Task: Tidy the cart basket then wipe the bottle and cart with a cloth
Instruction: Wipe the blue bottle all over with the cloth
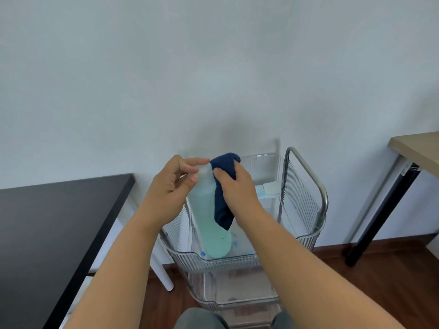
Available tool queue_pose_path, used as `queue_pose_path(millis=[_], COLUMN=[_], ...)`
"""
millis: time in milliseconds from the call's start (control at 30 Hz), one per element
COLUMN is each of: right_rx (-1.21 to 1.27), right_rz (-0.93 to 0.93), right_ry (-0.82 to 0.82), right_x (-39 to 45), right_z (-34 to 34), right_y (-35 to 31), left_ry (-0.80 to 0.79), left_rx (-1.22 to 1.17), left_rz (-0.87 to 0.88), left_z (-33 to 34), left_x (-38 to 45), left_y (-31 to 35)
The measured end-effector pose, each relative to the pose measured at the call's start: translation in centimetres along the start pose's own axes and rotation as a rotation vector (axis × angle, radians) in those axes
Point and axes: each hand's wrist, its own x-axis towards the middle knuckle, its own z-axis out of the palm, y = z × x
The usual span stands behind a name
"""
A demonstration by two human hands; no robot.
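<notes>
A translucent bottle [211, 224] of pale green liquid is held upright above the top basket of a clear ribbed cart [228, 260]. My left hand [171, 186] pinches the bottle near its top with curled fingers. My right hand [237, 188] grips a dark blue cloth [223, 205] and presses it against the bottle's right side. The cloth hangs down past my wrist. The bottle's cap is hidden behind my fingers and the cloth.
The cart's metal handle [316, 184] rises at the right. A white item [270, 188] and pale blue packets lie in the top basket. A black table [54, 224] stands left, a wooden desk [418, 150] on black legs right. Lower cart tiers sit below, above my knees.
</notes>
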Motion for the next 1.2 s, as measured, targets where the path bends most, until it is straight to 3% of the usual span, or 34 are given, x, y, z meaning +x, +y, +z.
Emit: queue_pose_path(millis=[133,300,433,567,700,800,900,1033,1200], right_rx=[0.143,0.285,0.282,0.067,-0.046,0.017,0.150,0.204,0.014], right_rz=[0.224,0.249,0.061,-0.180,0.015,0.148,0.206,0.064,-0.026], right_ry=[-0.078,0.077,0.090,0.090,-0.041,-0.162,-0.055,0.128,0.052], right_x=[1.7,-0.3,-3.6,-2.5,1.4,2.7,2.2,-1.6,-1.0], right_z=[-1.0,-0.2,1.5,2.1,1.1,0.4,0.5,1.3,1.1], right_y=[-0.6,1.5,2.9,1.9,0.0,-1.0,-0.6,1.3,0.2], left_ry=[-0.036,0.039,0.186,0.282,0.211,0.197,0.174,0.130,0.048], left_rx=[-0.015,0.021,0.007,-0.003,-0.050,-0.088,-0.135,-0.164,-0.199], left_rz=[-0.017,-0.032,-0.070,-0.076,-0.084,-0.099,-0.099,-0.097,-0.109], left_z=[-0.1,0.1,0.8,1.5,0.8,0.5,0.3,0.4,-0.1], left_x=[0.4,0.2,-0.6,-0.8,-0.2,0.0,0.1,0.2,0.6], left_y=[0.1,0.1,0.1,0.2,-0.1,-0.1,-0.2,0.0,0.3])
